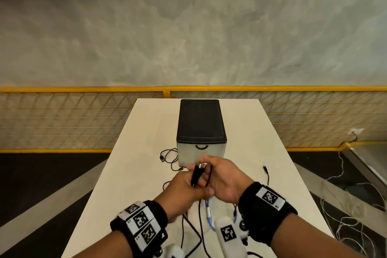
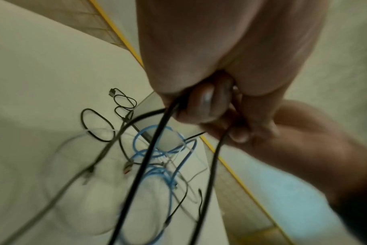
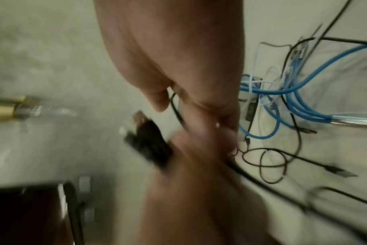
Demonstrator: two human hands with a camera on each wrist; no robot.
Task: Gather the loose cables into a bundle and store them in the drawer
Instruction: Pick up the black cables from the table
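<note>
Both hands meet above the white table (image 1: 247, 144), just in front of the black-topped drawer unit (image 1: 200, 123), whose drawer with a curved handle (image 1: 201, 147) is closed. My left hand (image 1: 184, 186) grips black cables (image 2: 149, 149) whose plug ends (image 1: 196, 174) stick up from the fist. My right hand (image 1: 222, 176) pinches a thin black cable (image 3: 176, 111) at those plugs. Below the hands lies a tangle with a blue cable (image 1: 209, 218), also seen as blue loops (image 2: 157, 167) and blue strands (image 3: 300, 92).
A thin black cable with a plug (image 1: 165, 156) lies left of the drawer unit. Another black cable end (image 1: 266, 170) lies to the right. A yellow mesh fence (image 1: 83, 119) runs behind the table. White cords (image 1: 347, 211) trail on the floor at right.
</note>
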